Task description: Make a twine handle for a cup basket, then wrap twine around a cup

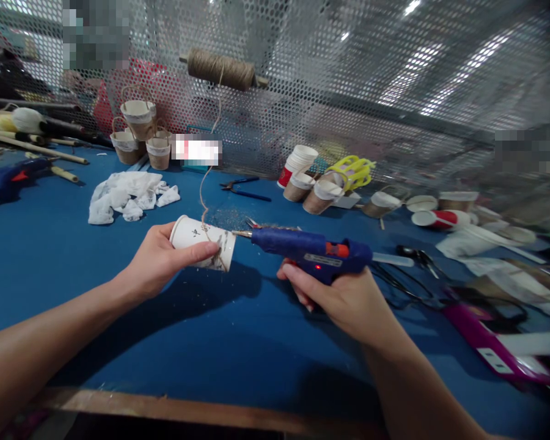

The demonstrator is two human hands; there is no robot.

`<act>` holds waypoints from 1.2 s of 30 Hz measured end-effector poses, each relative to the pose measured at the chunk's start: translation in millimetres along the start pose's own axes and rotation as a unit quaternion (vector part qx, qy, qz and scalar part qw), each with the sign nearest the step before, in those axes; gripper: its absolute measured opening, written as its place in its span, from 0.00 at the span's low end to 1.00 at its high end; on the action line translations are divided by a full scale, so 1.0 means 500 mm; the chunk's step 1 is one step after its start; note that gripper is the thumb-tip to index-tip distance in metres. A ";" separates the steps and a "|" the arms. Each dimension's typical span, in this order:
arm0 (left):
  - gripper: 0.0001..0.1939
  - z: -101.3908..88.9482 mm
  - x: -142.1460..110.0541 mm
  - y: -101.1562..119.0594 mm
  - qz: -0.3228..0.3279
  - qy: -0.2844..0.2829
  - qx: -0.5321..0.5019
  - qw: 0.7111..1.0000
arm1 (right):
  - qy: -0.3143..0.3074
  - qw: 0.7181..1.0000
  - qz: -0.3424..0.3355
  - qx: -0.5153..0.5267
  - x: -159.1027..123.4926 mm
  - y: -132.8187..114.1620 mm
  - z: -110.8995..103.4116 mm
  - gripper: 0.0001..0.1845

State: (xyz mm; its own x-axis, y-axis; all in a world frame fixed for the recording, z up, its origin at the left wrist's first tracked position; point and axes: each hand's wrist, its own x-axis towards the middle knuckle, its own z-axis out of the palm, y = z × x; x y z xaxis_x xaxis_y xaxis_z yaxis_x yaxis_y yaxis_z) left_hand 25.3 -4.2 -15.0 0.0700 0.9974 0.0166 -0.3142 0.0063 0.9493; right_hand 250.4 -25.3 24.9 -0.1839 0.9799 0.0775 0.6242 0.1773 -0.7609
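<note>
A white paper cup [187,235] with dark printing lies on its side in my left hand [160,256], the thumb pressed along its wall. My right hand [339,293] is wrapped round a blue hot glue gun [293,241], whose small red light glows and whose clear glue stick [394,260] pokes out at the back. The metal nozzle [242,233] is at the cup's right end; whether it touches cannot be told. Thin twine [202,189] runs from a brown spool [222,68] on the mesh down to the cup.
Crumpled white cloth [128,192] and blue-handled pliers [247,189] lie behind the cup. Twine-wrapped cups [140,116] stand stacked at back left, others [323,195] at back right. A second glue gun [16,177] rests far left. A purple power strip [481,336] and cables lie right.
</note>
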 end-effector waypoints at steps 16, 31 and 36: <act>0.11 0.008 0.002 0.010 -0.084 0.026 -0.038 0.995 | 0.001 0.990 -0.094 -0.101 -0.010 -0.005 0.000 0.09; 0.09 0.008 0.004 0.016 -0.101 0.032 -0.054 0.993 | -0.021 0.986 -0.096 -0.138 -0.011 0.008 -0.001 0.08; 0.08 0.006 0.007 0.014 -0.100 0.025 -0.058 0.993 | -0.020 0.983 -0.116 -0.140 -0.011 0.011 -0.002 0.07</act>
State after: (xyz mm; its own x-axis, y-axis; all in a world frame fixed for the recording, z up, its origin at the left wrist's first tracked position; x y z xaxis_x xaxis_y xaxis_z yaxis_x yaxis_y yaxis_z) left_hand 26.3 -1.1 -7.3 0.0957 0.9778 -0.1865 -0.4053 0.2094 0.8899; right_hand 255.5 -29.4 20.9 -0.3725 0.9066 0.1984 0.7450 0.4195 -0.5186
